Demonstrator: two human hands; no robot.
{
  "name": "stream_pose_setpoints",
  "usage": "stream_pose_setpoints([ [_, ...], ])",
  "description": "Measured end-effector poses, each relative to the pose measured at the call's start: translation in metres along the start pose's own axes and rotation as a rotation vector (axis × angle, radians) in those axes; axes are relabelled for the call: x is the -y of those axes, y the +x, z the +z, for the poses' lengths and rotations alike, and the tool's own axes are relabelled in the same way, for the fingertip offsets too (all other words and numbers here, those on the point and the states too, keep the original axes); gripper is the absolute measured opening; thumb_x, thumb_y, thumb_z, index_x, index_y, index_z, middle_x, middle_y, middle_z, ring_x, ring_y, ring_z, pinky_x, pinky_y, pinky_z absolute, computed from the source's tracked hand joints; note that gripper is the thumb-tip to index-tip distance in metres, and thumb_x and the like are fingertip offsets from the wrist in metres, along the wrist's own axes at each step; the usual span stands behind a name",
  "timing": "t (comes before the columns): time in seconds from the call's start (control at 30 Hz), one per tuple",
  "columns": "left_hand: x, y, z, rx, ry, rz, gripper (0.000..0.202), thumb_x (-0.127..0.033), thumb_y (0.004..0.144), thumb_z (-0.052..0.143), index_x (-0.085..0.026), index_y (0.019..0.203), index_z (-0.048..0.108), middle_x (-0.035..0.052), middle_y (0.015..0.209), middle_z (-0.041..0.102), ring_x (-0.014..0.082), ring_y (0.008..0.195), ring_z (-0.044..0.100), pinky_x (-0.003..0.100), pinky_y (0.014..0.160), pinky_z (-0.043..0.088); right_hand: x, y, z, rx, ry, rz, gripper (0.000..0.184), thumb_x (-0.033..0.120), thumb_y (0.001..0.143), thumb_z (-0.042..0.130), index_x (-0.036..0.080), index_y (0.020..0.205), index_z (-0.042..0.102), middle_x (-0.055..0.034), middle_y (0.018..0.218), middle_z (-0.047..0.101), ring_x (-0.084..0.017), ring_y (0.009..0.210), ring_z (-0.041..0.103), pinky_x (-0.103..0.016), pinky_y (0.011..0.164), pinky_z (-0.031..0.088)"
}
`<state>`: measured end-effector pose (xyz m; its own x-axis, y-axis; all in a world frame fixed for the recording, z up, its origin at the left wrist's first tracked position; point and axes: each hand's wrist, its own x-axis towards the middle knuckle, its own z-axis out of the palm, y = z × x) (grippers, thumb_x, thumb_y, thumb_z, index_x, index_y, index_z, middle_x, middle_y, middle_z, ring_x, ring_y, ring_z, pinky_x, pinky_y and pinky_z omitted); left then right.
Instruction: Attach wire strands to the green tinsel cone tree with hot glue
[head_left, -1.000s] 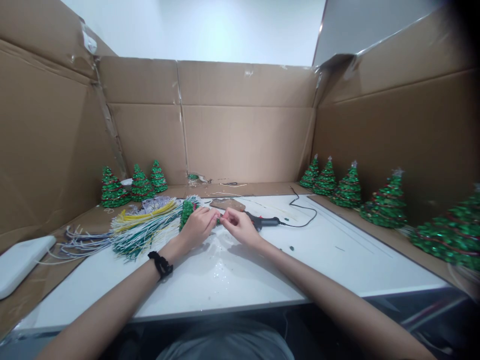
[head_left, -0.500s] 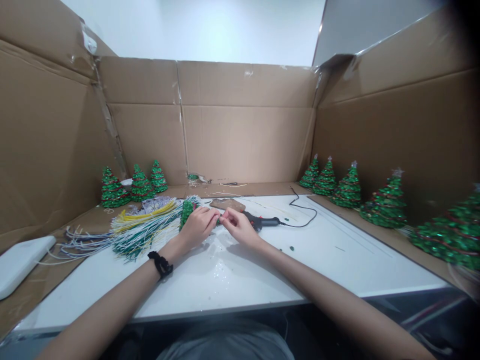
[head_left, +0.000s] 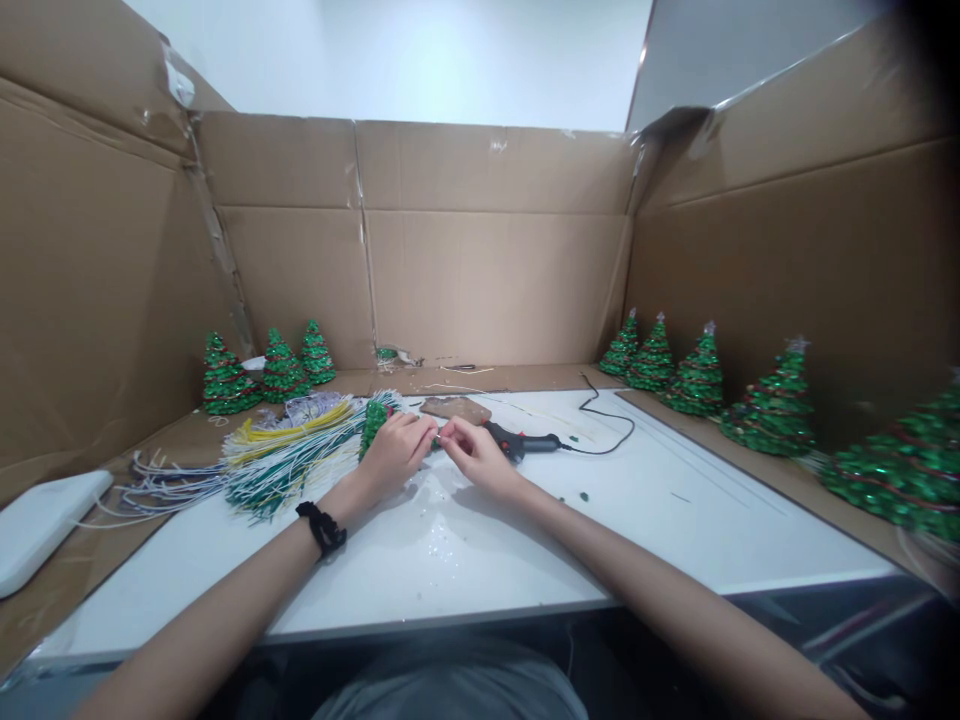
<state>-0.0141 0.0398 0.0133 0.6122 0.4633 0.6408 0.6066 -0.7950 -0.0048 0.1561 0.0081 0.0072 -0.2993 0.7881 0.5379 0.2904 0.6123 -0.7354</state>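
Gripping a green tinsel tree (head_left: 373, 425) lying left of center, the left hand (head_left: 395, 448) nearly meets the right hand (head_left: 482, 457), which pinches a tiny pale sliver (head_left: 439, 436). The cardboard enclosure (head_left: 495, 280) holds three decorated trees (head_left: 281, 368) at left, five at right. The sliver shows more clearly than before; the hands have barely moved.

This looks like a small craft workshop — a white worktable (head_left: 495, 560) boxed in by taped cardboard walls (head_left: 495, 280). A corded black glue gun (head_left: 536, 443), bundles of coloured strands (head_left: 289, 455) and stray green scraps (head_left: 583, 497) lie there, and glittery green trees (head_left: 769, 405) — much alike — line both sides.
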Motion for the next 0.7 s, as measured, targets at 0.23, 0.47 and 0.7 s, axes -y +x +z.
stream_pose_setpoints([
  [0.23,-0.0007,0.0001,0.0008,0.005,-0.005,0.013,0.028,-0.023,0.096,0.028,-0.018,0.079,0.051,0.0038,0.074,0.055,0.0197,0.075,0.050,0.032,0.070,0.038,-0.0034,-0.0002,0.0011,0.000,-0.012,-0.015,0.019,0.034,0.084,0.045,0.019,0.071,0.041,0.0045,0.059,0.039,-0.011,0.054,0.036,-0.022,0.051,0.028],
  [0.47,0.0004,-0.0005,0.0028,0.000,0.024,0.038,0.031,-0.025,0.097,0.027,-0.018,0.077,0.051,0.0045,0.074,0.055,0.0197,0.074,0.050,0.032,0.069,0.038,-0.0005,0.0000,0.0009,-0.010,-0.055,-0.037,0.022,0.034,0.084,0.043,0.020,0.068,0.036,0.0049,0.058,0.037,-0.010,0.054,0.032,-0.023,0.050,0.025],
  [0.7,0.0006,-0.0001,0.0029,-0.011,0.023,0.064,0.032,-0.025,0.097,0.025,-0.017,0.078,0.050,0.0052,0.075,0.056,0.0196,0.073,0.050,0.032,0.068,0.039,-0.0012,0.0015,0.0020,-0.018,-0.076,-0.040,0.021,0.031,0.083,0.043,0.021,0.066,0.035,0.0048,0.058,0.037,-0.011,0.053,0.033,-0.023,0.050,0.024],
])
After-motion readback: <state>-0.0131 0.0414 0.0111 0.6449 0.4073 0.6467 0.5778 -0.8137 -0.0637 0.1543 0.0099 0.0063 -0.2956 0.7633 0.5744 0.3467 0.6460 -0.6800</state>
